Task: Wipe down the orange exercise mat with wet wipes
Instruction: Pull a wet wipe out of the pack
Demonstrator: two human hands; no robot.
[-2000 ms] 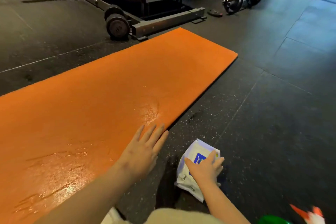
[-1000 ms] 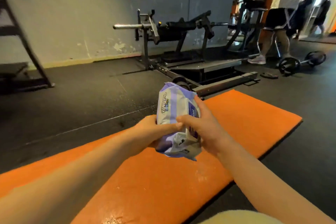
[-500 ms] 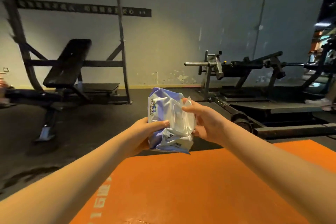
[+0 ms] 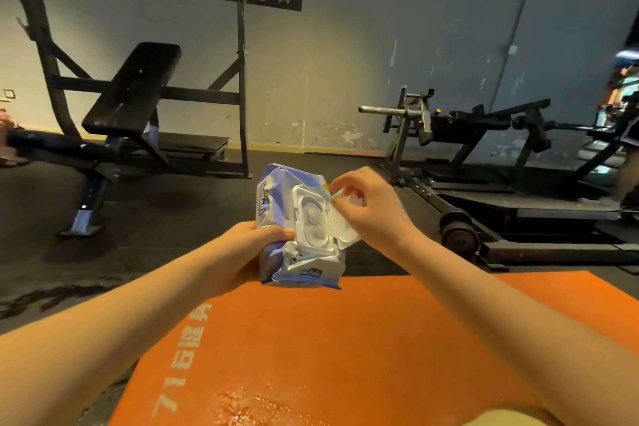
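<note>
Wipes pack is held upright in the air over the orange mat's far end. L hand grips the pack's lower left, fingers curled round it. R hand pinches the top edge of the flip lid, which is swung open to the right. Wet patch at the mat's near end.

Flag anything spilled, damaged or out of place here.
A glossy wet patch sits on the near end of the orange mat, and a dark damp-looking smear marks the floor to its left. Probably wiping moisture; nothing looks broken.
</note>
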